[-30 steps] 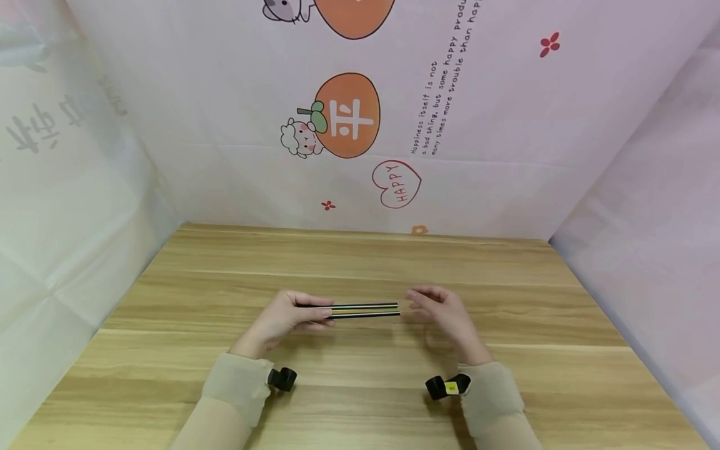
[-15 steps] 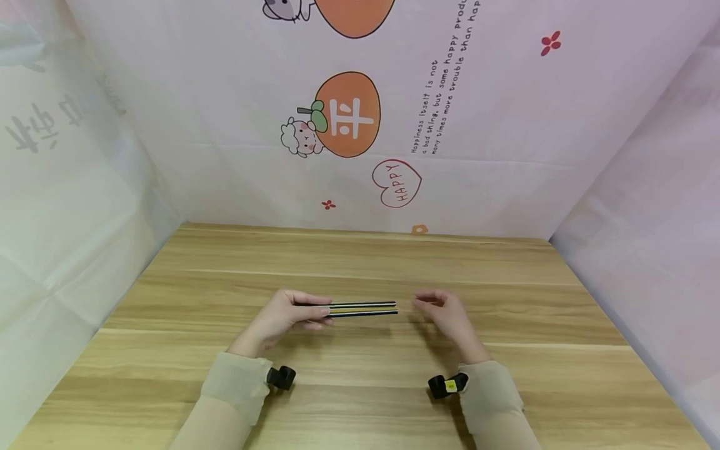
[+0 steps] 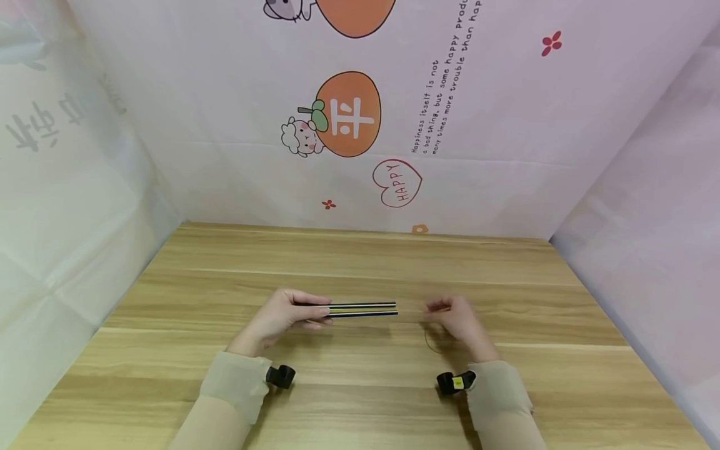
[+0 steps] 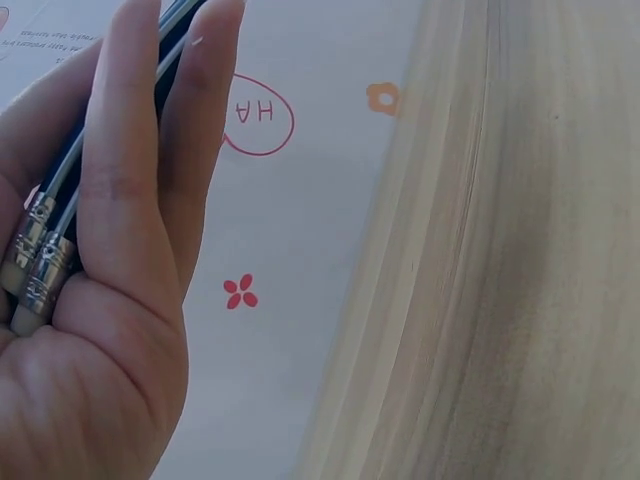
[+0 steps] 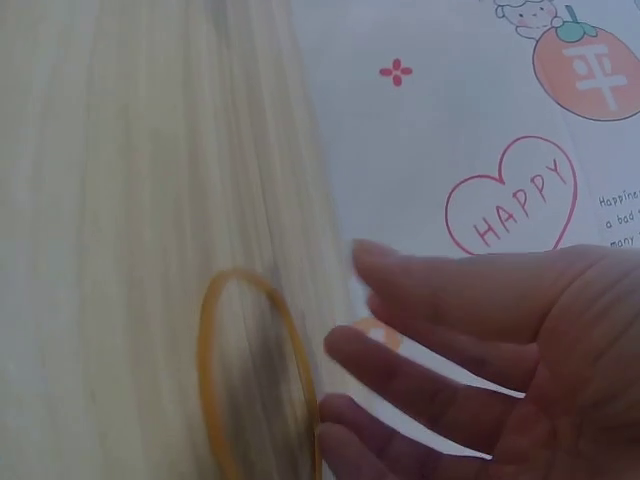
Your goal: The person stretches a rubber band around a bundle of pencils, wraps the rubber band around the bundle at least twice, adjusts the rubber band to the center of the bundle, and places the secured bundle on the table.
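Note:
My left hand (image 3: 278,315) grips two dark pencils (image 3: 365,305) with pale stripes, side by side and level above the table. Their free ends point right. In the left wrist view, the metal-collared eraser ends (image 4: 45,278) lie against the palm, and fingers cover part of the shafts. Across a short gap to the right, my right hand (image 3: 458,319) has its fingers bent, with a thin orange-yellow rubber band (image 5: 206,375) hanging from them as a loose loop. The exact pinch on the band is hidden. The band and pencils are apart.
A wood-grain table (image 3: 360,400) lies beneath both hands. A white printed sheet (image 3: 478,187) stands behind it, with more sheeting at the left and right sides. Each wrist carries a small black camera (image 3: 281,377).
My right hand has moved right, away from the pencil ends, and the loop of the rubber band now shows beneath it. The left hand and pencils have stayed nearly still.

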The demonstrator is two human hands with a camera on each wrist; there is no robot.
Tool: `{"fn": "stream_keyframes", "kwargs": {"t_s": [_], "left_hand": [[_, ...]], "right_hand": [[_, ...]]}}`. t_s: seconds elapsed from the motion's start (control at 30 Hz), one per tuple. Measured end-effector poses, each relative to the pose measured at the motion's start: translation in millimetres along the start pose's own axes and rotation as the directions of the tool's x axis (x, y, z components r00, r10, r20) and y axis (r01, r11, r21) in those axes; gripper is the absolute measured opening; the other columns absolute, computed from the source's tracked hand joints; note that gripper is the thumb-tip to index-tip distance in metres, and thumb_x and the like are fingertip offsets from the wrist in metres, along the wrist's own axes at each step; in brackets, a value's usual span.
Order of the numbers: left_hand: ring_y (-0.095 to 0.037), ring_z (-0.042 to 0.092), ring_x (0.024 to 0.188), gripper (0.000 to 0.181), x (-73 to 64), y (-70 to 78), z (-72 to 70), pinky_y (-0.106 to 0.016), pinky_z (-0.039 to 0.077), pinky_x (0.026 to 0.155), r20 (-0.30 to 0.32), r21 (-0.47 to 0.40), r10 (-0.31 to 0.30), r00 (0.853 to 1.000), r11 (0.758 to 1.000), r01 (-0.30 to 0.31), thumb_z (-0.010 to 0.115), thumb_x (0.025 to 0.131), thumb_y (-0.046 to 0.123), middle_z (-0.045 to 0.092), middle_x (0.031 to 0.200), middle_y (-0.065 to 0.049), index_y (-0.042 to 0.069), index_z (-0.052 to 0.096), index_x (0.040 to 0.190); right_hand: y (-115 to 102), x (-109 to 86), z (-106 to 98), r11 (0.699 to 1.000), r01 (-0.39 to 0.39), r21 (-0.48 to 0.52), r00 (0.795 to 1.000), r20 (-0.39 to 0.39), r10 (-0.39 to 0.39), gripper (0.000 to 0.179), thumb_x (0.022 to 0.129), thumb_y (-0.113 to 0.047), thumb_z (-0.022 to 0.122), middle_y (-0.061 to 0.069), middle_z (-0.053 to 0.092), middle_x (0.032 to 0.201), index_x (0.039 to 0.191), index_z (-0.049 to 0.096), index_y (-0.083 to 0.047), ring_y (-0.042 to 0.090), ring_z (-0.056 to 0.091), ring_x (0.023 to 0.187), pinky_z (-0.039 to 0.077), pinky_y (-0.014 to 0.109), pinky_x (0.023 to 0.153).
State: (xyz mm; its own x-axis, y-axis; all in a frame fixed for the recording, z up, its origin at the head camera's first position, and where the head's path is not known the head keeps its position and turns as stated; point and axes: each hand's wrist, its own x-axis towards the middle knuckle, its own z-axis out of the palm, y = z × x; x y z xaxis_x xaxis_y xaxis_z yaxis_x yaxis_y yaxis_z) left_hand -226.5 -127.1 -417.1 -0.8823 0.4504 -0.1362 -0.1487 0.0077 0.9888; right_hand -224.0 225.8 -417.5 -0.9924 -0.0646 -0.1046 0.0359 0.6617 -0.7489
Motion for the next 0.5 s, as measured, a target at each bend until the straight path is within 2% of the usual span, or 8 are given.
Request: {"fn": "stream_keyframes", "kwargs": {"t_s": [0.17, 0.33, 0.5], "left_hand": [[-0.022, 0.075, 0.092, 0.049, -0.6, 0.2, 0.8, -0.036, 0.062, 0.084, 0.007, 0.007, 0.005, 1.0, 1.0, -0.005, 0.072, 0.091, 0.013, 0.066, 0.116, -0.032, -0.013, 0.057, 0.129], [-0.022, 0.075, 0.092, 0.048, -1.5, 1.4, 1.9, -0.036, 0.062, 0.083, 0.004, 0.007, 0.001, 1.0, 1.0, -0.001, 0.073, 0.09, 0.013, 0.066, 0.117, -0.031, -0.012, 0.059, 0.128], [-0.023, 0.075, 0.093, 0.049, -1.3, 1.2, 2.8, -0.034, 0.063, 0.082, 0.008, 0.01, -0.004, 1.0, 1.0, 0.004, 0.074, 0.089, 0.014, 0.068, 0.117, -0.027, -0.012, 0.059, 0.128]], "right_hand": [[6.0, -1.1, -3.2, 0.999, -0.038, -0.034, 0.998, 0.052, 0.04, 0.029, 0.08, -0.002, 0.079, 0.02, 0.071, 0.104, 0.106, 0.069, 0.007, 0.021, 0.064, 0.086, 0.054, 0.028, 0.067], [13.2, -2.5, -7.5, 0.993, -0.018, -0.113, 0.997, 0.07, 0.026, 0.02, 0.078, -0.004, 0.081, 0.012, 0.071, 0.092, 0.094, 0.071, 0.003, 0.019, 0.061, 0.084, 0.051, 0.029, 0.069], [14.7, -4.2, -9.5, 0.984, -0.008, -0.177, 0.997, 0.074, 0.022, 0.011, 0.083, -0.01, 0.078, 0.005, 0.067, 0.08, 0.082, 0.07, -0.002, 0.016, 0.055, 0.076, 0.047, 0.028, 0.066]]}}
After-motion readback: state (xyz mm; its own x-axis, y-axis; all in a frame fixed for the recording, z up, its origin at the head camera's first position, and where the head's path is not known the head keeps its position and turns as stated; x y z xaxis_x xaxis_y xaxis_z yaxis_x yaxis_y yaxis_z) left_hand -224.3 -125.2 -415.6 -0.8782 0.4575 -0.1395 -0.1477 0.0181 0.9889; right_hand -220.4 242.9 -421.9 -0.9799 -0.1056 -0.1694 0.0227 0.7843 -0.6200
